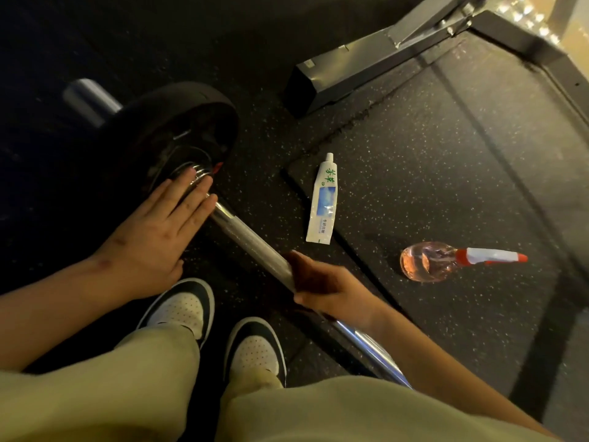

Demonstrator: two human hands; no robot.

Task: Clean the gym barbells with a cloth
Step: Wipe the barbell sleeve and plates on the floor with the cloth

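On the speckled rubber floor (414, 148), the barbell (251, 240) lies on a diagonal that runs from 10 o'clock to 5 o'clock across the view. We find one black weight plate (191, 122) mounted near its 10 o'clock end, standing on edge, with the chromed sleeve end (89, 97) projecting beyond it.

The left hand (159, 228) lies flat over the bar just beside the plate. Its fingers are straight and together, and the fingertips (204, 183) reach the ringed collar at the plate hub.

The right hand (325, 288) sits on the bar nearer centre, toward 5 o'clock from the left hand, with its fingers curled over the bar and clamped on it. We note a dark patch (299, 266) at these fingers; motion blur prevents us from telling what it is.

A white tube (323, 202) lies flat on the floor at 12 o'clock from the right hand, apart from the bar. A spray bottle (427, 261) of pinkish liquid lies on its side at 3 o'clock, nozzle pointing to 3 o'clock. A metal machine frame (350, 68) rests on the floor at 1 o'clock. Two shoes (181, 307) stand at 6 o'clock, just beside the bar.
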